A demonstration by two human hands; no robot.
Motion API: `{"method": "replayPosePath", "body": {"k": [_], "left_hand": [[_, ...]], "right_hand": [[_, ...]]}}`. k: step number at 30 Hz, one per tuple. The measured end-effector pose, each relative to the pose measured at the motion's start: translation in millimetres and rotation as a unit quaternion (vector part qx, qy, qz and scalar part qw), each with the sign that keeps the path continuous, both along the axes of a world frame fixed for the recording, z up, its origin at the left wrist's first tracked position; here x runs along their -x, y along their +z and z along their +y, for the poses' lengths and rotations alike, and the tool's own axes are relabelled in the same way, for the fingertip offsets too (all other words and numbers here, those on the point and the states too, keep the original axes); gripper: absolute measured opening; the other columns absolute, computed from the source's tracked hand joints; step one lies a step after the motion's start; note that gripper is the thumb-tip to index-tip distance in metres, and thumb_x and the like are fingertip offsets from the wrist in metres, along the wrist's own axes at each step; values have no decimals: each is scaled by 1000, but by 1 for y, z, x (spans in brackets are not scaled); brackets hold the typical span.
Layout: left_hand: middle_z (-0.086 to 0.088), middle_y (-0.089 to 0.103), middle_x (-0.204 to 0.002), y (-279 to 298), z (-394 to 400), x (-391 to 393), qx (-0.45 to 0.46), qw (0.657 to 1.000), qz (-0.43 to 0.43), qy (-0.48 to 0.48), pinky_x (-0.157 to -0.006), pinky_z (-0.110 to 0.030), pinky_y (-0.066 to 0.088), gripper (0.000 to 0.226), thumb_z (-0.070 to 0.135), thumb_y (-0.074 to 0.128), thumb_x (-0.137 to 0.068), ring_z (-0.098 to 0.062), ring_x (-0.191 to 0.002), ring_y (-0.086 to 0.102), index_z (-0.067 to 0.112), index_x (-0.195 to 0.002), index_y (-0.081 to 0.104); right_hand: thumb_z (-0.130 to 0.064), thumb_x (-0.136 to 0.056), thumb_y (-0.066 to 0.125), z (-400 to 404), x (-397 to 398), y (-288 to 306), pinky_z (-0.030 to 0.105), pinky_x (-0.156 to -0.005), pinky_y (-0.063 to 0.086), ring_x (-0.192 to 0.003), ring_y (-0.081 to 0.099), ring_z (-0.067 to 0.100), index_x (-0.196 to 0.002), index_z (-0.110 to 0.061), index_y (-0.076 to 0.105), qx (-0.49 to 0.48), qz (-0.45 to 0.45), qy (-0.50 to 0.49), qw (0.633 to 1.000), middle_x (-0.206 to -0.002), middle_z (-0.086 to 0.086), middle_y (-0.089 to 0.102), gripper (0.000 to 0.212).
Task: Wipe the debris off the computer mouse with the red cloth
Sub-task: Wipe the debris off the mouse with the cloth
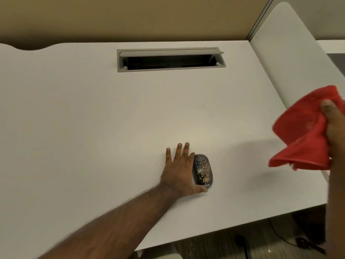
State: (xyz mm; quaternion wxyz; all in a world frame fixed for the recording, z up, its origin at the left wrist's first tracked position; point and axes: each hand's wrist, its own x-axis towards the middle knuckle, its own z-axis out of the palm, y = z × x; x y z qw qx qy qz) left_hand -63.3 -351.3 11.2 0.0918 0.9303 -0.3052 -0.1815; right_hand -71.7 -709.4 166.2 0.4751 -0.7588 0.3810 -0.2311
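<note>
Setting: white tabletop is seen from above, its near edge cut off at lower right, where dark flooring shows beneath.

Left hand: the left hand is laid flat on the tabletop with fingers spread and pointing to the far side; nothing is gripped. The thumb is hooked round the near end of the mouse and the palm edge is pressed to its left flank.

Computer mouse: the dark computer mouse is lying just right of that hand, touching it, in the near-middle of the tabletop. Pale debris is scattered over its back, thickest toward the near right.

Right hand: the right hand is raised at the right edge of view, well apart from the mouse, closed around a bunched red cloth whose loose corners hang down.

Risk, scatter: the crumbs are likely to be swept onto the tabletop or over the near edge to the floor if the wipe is made fast or toward that edge.

Risk, slip: the mouse is braced from the left and near end only, so a stroke pushed rightward or to the far side could slide it away.

Risk, snag: a dangling cloth corner could drag crumbs back across.

Far side: a grey cable hatch stands open, and a white side panel rises at far right.
</note>
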Motion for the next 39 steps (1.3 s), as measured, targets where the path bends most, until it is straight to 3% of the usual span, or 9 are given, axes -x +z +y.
{"method": "replayPosePath", "body": {"k": [3, 6, 8, 12, 17, 25, 28, 33, 39], "left_hand": [[-8, -13, -166, -1, -1, 4, 3, 1000, -3, 9, -115, -58, -19, 125, 93, 46, -62, -27, -150, -21, 17, -157, 15], [-8, -14, -166, -2, -1, 5, 1, 1000, -6, 14, -115, -58, -18, 125, 93, 46, -63, -27, -150, -22, 17, -157, 13], [-9, -14, -166, -1, -1, 5, -3, 1000, -10, 12, -115, -59, -17, 125, 93, 45, -63, -28, -150, -21, 17, -157, 14], [-10, -11, -166, -1, -3, 3, -2, 1000, -18, 11, -115, -61, -16, 125, 94, 45, -61, -29, -150, -19, 16, -156, 18], [-12, -9, -166, -2, -5, 1, -7, 1000, -24, 7, -114, -63, -14, 127, 94, 46, -57, -31, -151, -17, 16, -154, 20], [-12, -9, -166, -2, -5, -3, 8, 1000, -7, 9, -116, -62, -9, 121, 90, 54, -60, -31, -151, -15, 18, -153, 22], [-11, -9, -166, -3, -5, -3, 18, 1000, -4, 12, -117, -61, -10, 120, 89, 55, -60, -31, -151, -15, 18, -152, 24], [-11, -9, -166, -3, -5, -3, 27, 999, 4, 17, -117, -60, -10, 118, 87, 58, -60, -31, -151, -15, 18, -150, 25], [-11, -8, -166, -1, -5, -3, 46, 998, 20, 31, -117, -58, -12, 118, 84, 63, -59, -30, -151, -14, 17, -150, 28]], "right_hand": [[-78, -67, 62, 2, 10, 2, 54, -82, 56, -97, 70, 24, -107, -46, 65, 40, 62, 2, 997, -109, -7, 72, 51], [-45, -82, 62, 42, 13, -22, 31, -87, 49, -94, 66, 24, -113, -29, 65, 212, 92, 54, 971, -105, 5, 70, 35], [-28, -85, 61, 77, 18, -49, 21, -84, 40, -98, 62, 22, -112, -21, 67, 221, 117, 122, 960, -107, 5, 67, 28], [-8, -86, 58, 135, 37, -94, 0, -86, 31, -97, 56, -1, -108, -29, 68, 205, 155, 248, 934, -101, -16, 63, 32], [-14, -90, 59, 159, 49, -120, 26, -88, 48, -101, 60, 10, -112, -26, 70, 231, 182, 324, 899, -106, -8, 65, 27], [-46, -89, 60, 167, 47, -126, 31, -79, 49, -93, 59, 11, -108, -27, 70, 220, 236, 314, 893, -98, -7, 66, 29], [-45, -89, 61, 168, 44, -128, 32, -80, 49, -92, 60, 11, -105, -29, 72, 205, 229, 301, 903, -96, -8, 67, 25], [-18, -89, 60, 173, 33, -128, 34, -89, 51, -102, 63, 13, -110, -28, 72, 212, 208, 306, 904, -105, -6, 70, 26], [-39, -92, 56, 184, 19, -124, 28, -85, 49, -96, 61, 9, -109, -32, 72, 188, 249, 336, 889, -102, -8, 66, 25]]}}
